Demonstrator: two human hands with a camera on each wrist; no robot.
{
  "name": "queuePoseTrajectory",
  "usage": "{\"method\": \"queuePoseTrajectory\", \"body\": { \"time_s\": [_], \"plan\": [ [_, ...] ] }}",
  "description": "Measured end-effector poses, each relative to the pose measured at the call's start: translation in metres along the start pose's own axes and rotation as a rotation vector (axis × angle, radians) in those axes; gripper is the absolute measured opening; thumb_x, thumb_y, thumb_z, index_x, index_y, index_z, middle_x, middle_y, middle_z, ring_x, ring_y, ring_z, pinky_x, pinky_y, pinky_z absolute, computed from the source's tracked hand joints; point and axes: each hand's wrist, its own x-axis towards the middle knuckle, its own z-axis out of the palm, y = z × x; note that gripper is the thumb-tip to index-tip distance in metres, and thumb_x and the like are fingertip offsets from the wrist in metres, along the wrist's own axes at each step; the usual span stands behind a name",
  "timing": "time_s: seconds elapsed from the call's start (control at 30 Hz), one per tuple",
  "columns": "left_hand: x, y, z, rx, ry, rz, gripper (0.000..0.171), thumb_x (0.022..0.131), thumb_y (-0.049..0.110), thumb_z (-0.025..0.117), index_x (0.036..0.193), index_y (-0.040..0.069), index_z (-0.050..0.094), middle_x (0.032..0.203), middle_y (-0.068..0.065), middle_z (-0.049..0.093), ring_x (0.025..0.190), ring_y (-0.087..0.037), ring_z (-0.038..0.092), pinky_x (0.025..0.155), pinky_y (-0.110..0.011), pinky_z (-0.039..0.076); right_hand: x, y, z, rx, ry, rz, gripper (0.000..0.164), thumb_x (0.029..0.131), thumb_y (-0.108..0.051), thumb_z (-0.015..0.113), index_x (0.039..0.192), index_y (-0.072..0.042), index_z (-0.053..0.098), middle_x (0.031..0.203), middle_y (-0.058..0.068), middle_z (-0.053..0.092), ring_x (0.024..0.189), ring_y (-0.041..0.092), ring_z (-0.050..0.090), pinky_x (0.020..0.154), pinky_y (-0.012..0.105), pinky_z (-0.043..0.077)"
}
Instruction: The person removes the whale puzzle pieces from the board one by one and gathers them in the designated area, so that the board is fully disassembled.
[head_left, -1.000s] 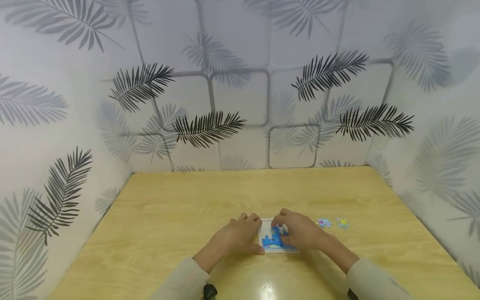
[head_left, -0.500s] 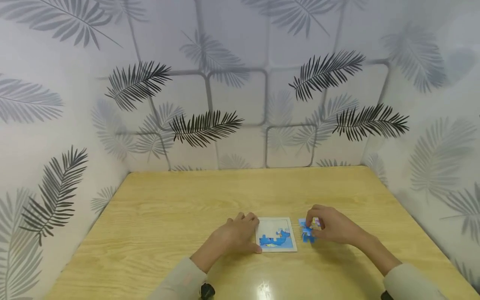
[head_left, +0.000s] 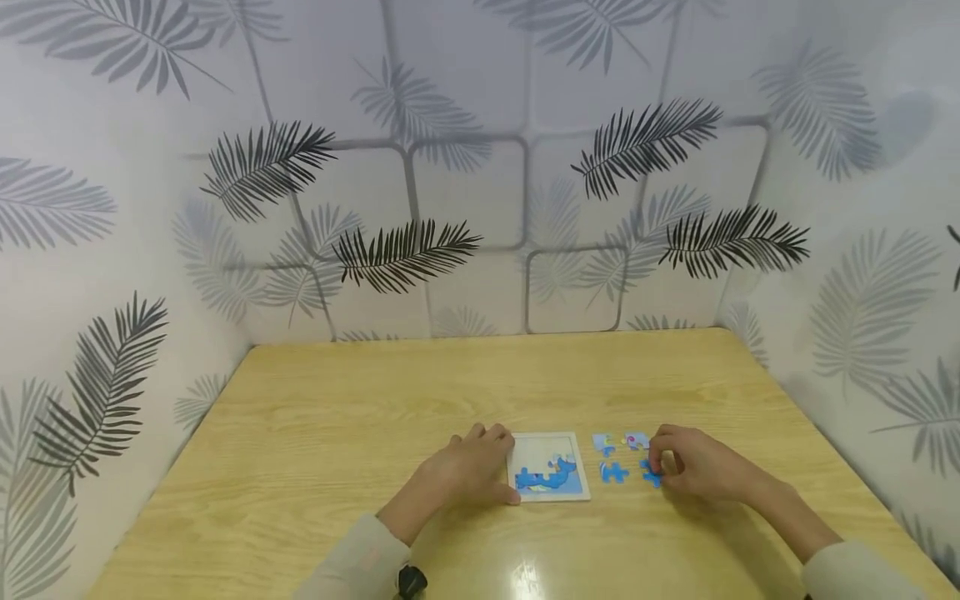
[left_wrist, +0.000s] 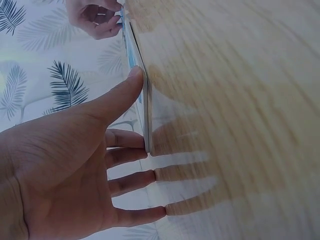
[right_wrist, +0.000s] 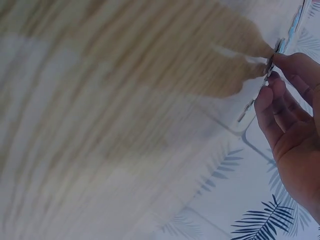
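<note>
My left hand [head_left: 467, 472] lies at the left side of a small white jigsaw tray [head_left: 540, 445], its straight, spread fingers and thumb touching the edge. In the left wrist view the thumb presses the tray's edge [left_wrist: 146, 117]. Blue jigsaw pieces [head_left: 551, 481] fill the lower part of the tray. Right of it, my right hand [head_left: 708, 468] pinches a blue jigsaw piece [head_left: 650, 473] at table level between thumb and fingers. Beside that piece lies another blue piece [head_left: 613, 472]. Behind them are a light-blue piece [head_left: 602, 443] and one with a pink swirl [head_left: 636, 440].
The wooden table [head_left: 360, 400] runs back to a wall [head_left: 480, 292] with a leaf pattern. Similar walls flank it on both sides. A dark wrist strap [head_left: 411, 581] shows near my left sleeve.
My right hand has gone from above the tray to the loose pieces on the right, then further right. One blue piece now lies on the table. My left hand stays at the tray.
</note>
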Motion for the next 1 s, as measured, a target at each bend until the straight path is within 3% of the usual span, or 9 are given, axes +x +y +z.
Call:
{"method": "queuePoseTrajectory", "body": {
  "time_s": [0.23,0.4,0.57,0.8,1.0],
  "plan": [
    [0.002,-0.002,-0.003,-0.018,0.008,0.008,0.082,0.092,0.058,0.073,0.154,0.01,0.046,0.156,-0.003,0.043,0.139,-0.027,0.043,0.11,-0.055,0.045,0.004,0.004,-0.004,0.022,-0.034,0.021,0.028,0.083,0.005,0.078,0.086,-0.02,0.067,0.097,-0.006,0.06,0.076,0.005,0.051,0.063,0.022,0.048],
    [0.001,-0.002,-0.003,-0.014,0.006,0.014,0.082,0.091,0.059,0.073,0.153,0.011,0.047,0.155,-0.002,0.045,0.136,-0.026,0.045,0.108,-0.053,0.047,0.011,-0.002,-0.004,0.042,0.01,-0.022,0.026,0.085,0.005,0.078,0.089,-0.019,0.068,0.101,-0.002,0.06,0.069,0.001,0.048,0.059,0.022,0.048],
    [-0.001,-0.002,-0.004,-0.009,0.001,0.011,0.08,0.092,0.058,0.072,0.153,0.011,0.047,0.155,-0.002,0.044,0.137,-0.026,0.044,0.11,-0.054,0.045,0.032,-0.012,0.005,0.098,0.047,-0.073,0.024,0.088,0.001,0.079,0.102,-0.015,0.069,0.101,0.003,0.063,0.067,0.0,0.049,0.058,0.023,0.048],
    [0.002,-0.004,-0.003,-0.002,-0.001,0.015,0.078,0.094,0.057,0.071,0.152,0.01,0.048,0.154,-0.002,0.044,0.137,-0.026,0.044,0.11,-0.054,0.045,0.066,-0.037,0.025,0.213,-0.042,-0.044,0.039,0.09,0.006,0.074,0.126,-0.004,0.064,0.117,0.015,0.064,0.069,0.003,0.054,0.062,0.024,0.052],
    [0.002,-0.004,-0.001,-0.002,0.002,0.008,0.079,0.093,0.058,0.072,0.152,0.011,0.049,0.153,-0.001,0.045,0.136,-0.025,0.045,0.108,-0.053,0.047,0.084,-0.052,0.04,0.164,-0.105,0.006,0.033,0.091,0.0,0.076,0.123,-0.007,0.071,0.113,0.011,0.062,0.075,0.007,0.049,0.067,0.023,0.049]
  ]
}}
